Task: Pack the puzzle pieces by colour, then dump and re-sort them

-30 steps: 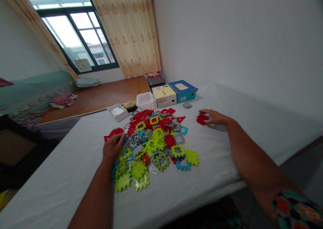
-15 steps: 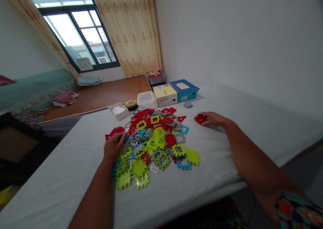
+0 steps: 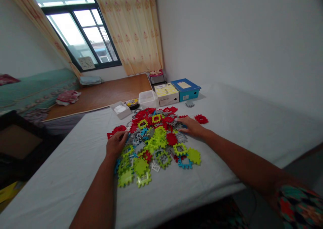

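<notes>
A heap of toothed plastic building pieces (image 3: 159, 134) in lime green, red, grey and blue is spread over the table. At its left edge rests my left hand (image 3: 117, 143), fingers curled in beside a red piece (image 3: 118, 129); whatever they grip, if anything, is hidden. My right hand (image 3: 192, 126) reaches over the right edge of the heap, fingers stretched out and apart, touching or just above grey and blue pieces. Behind that hand, a red toothed piece (image 3: 201, 119) lies by itself on the cloth. Farther back is a single grey piece (image 3: 189, 104).
Along the far side stand a white open box (image 3: 122, 114), a round black-and-yellow tin (image 3: 132, 103), a clear plastic tub (image 3: 148, 99), a yellow-and-white box (image 3: 166, 96) and a blue box (image 3: 189, 93). White cloth (image 3: 75, 148) covers the table; a wall rises at right.
My right hand has let go of the red piece, leaving it on the cloth, and moved left to the heap. My left hand stays at the heap's left edge.
</notes>
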The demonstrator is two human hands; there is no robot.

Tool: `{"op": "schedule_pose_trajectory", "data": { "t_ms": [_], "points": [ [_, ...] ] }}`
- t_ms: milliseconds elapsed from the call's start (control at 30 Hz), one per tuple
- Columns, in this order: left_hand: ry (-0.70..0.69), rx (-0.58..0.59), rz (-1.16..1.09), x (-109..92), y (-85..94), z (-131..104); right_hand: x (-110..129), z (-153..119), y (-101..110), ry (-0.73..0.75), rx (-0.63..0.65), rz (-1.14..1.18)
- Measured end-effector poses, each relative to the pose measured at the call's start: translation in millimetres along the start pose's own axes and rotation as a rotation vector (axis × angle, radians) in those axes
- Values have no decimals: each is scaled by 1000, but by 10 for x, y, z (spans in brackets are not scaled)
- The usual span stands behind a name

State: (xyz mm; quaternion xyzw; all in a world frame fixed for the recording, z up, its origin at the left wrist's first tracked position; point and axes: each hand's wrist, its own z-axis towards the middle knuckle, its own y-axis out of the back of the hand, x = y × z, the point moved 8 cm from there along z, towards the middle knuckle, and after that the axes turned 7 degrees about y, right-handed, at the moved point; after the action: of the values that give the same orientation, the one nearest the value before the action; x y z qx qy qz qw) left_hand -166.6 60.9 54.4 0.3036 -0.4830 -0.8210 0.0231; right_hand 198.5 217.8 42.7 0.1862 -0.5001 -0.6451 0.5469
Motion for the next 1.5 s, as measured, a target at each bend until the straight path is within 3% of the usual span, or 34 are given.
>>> {"op": "schedule_pose_trajectory", "data": {
  "t_ms": [133,400,600,667,800,867,1000,1267,1400,1500],
  "points": [
    [-11,14,16,-24,-8,-4,-2,-32,76,8,21,59],
    [-28,2,35,-26,-5,-3,-286,-154,259,-195,-26,265],
    [-29,13,3,-17,-5,-11,-363,34,403,-173,54,369],
    [-16,12,5,-15,-6,-7,-529,149,526,-193,63,327],
    [-10,6,26,-19,-9,-8,-1057,289,909,-397,-125,135],
    [-17,14,29,-21,-19,-14,-1204,322,988,-446,-183,83],
    [-20,10,36,-22,-18,-28,-1243,378,870,-447,-189,74],
    [-11,17,28,-47,-12,-26,-1082,457,682,-395,-153,79],
    [-5,30,31,-63,-18,-22,-871,547,575,-311,-63,110],
    [-1,32,39,-73,-16,-26,-578,574,311,-207,97,173]
  ]
}}
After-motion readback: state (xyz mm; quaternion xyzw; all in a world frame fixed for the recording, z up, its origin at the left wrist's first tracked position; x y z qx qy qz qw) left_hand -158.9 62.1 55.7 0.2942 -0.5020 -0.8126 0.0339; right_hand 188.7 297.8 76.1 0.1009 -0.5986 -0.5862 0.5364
